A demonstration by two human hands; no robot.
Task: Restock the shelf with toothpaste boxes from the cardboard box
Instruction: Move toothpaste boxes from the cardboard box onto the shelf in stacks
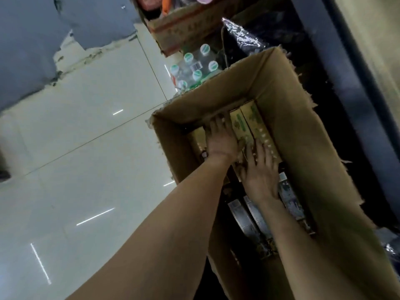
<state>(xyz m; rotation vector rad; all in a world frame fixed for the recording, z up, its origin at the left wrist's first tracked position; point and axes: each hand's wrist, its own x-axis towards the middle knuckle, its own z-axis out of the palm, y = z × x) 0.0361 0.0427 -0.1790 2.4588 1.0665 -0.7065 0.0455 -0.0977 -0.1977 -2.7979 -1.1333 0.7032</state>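
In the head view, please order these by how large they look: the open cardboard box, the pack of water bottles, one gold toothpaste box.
1. Open cardboard box, by far the largest.
2. Pack of water bottles; it lies farther from the camera, so its true size is unsure.
3. Gold toothpaste box, the smallest.

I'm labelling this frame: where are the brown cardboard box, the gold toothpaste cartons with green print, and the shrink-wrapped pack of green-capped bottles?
brown cardboard box (307, 135), head view, right inner wall.
gold toothpaste cartons (254, 120), head view, top face.
pack of green-capped bottles (195, 66), head view, caps.

cardboard box (292, 135) open-topped — tall walls hem toothpaste boxes (249, 120).
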